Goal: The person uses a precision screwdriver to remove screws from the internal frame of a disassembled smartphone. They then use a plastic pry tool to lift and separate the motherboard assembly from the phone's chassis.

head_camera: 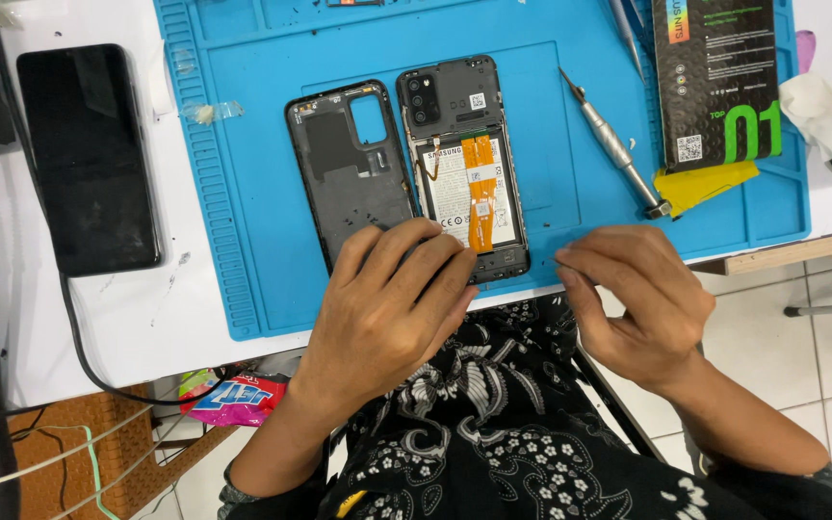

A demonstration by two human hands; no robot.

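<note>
Opened phone (465,164) lying long axis near-to-far, near end under left hand (387,303) fingertips, loosely spread, holding nothing; right hand (633,303) just right, fingers pinched, contents untellable.

Both hands (387,308) rest at an opened phone (464,164).

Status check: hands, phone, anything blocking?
Left hand rests on the opened phone at its lower end. Right hand pinched at the blue mat edge, contents unclear. Back cover beside phone; screwdriver clear.
</note>
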